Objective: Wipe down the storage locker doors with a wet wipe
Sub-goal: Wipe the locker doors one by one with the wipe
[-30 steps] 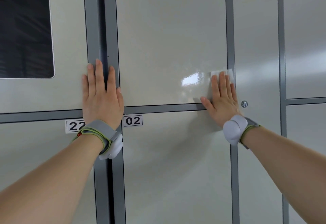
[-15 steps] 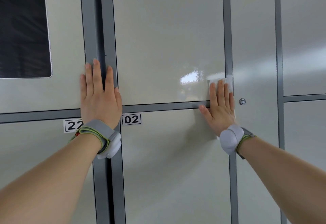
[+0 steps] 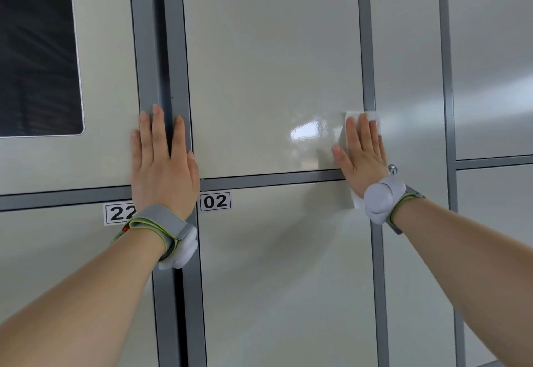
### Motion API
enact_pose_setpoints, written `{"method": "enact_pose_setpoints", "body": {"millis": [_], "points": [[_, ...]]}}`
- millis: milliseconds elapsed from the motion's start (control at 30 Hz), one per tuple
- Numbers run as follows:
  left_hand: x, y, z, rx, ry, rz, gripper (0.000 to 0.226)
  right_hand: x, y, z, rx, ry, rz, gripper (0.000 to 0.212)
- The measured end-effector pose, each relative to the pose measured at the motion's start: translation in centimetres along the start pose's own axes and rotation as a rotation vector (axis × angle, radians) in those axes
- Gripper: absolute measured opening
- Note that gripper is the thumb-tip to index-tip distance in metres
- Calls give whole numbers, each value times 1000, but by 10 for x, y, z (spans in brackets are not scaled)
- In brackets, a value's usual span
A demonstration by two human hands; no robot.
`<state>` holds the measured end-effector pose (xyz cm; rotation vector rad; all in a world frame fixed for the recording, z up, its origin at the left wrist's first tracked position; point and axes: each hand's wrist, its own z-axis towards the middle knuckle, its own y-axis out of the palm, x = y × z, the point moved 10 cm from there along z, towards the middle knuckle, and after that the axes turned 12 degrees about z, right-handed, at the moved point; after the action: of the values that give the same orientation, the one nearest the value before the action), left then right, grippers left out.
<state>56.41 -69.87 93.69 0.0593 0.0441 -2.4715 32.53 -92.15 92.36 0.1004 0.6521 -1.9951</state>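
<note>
The right hand (image 3: 362,158) lies flat with its fingers straight and close together, pressing a white wet wipe (image 3: 350,124) against the lower right corner of the upper cream locker door (image 3: 271,63). The wipe shows above the fingertips and again below the palm, beside the white wrist device (image 3: 380,197). It overlaps the grey frame (image 3: 366,49) on the door's right edge. A small keyhole lock (image 3: 392,169) sits just right of the hand.

The left hand (image 3: 163,164) rests flat, fingers straight and slightly spread, on the grey upright between two columns of lockers. Labels reading "22" (image 3: 118,213) and "02" (image 3: 215,201) mark the lower doors. A dark window panel (image 3: 37,49) is at upper left.
</note>
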Motion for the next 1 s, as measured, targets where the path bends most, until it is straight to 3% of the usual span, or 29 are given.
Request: {"method": "enact_pose_setpoints", "body": {"millis": [100,233,500,667,867,1000], "points": [[0,-1,0,6,1,-2,54,4,10,-16,21,15,10,88],[1,-1,0,7,-3,-12,54,15,25,-45,-16,23,8,84],[1,-3,-1,9,11,-42,54,21,32,-67,-97,-12,-20,96],[0,-1,-2,0,22,-50,54,14,22,-46,-48,105,-51,78],[2,-2,-2,-20,28,-45,55,11,33,-58,-17,144,4,86],[3,-1,-4,-50,35,-45,56,11,39,-74,-56,156,62,70]]}}
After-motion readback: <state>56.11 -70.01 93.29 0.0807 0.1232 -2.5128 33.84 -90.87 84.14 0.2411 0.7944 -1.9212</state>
